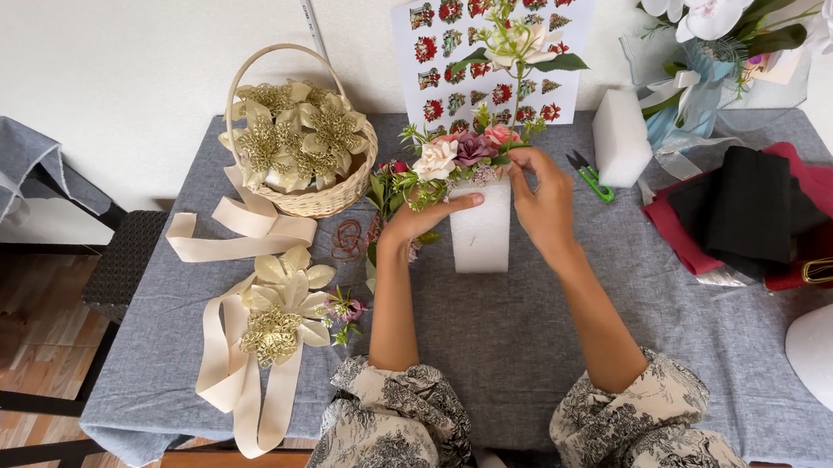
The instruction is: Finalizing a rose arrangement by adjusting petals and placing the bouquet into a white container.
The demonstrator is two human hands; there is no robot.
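At the middle of the grey cloth-covered table [505, 327] stands a white foam block [481, 228], upright, and we take it as our landmark. Our left hand [425, 218] rests against its upper left edge, fingers pressed together and laid flat along the top, seemingly to steady the block while stems go in. Our right hand [542, 193] sits at its upper right corner, fingertips pinching a thin green stem [518, 95] that rises tall above the block, held low probably so it can be guided straight down into the foam.

On top of the block we see the flower cluster [459, 150]: a cream rose, a mauve bloom and a pink one packed close, with small green sprigs fanning left.

Left of the block stands a wicker basket [318, 197] of gold flowers. Just right of it lie green-handled snips [590, 179], near at hand for trimming. Behind the block a sheet of printed flower pictures [440, 41] leans on the wall.
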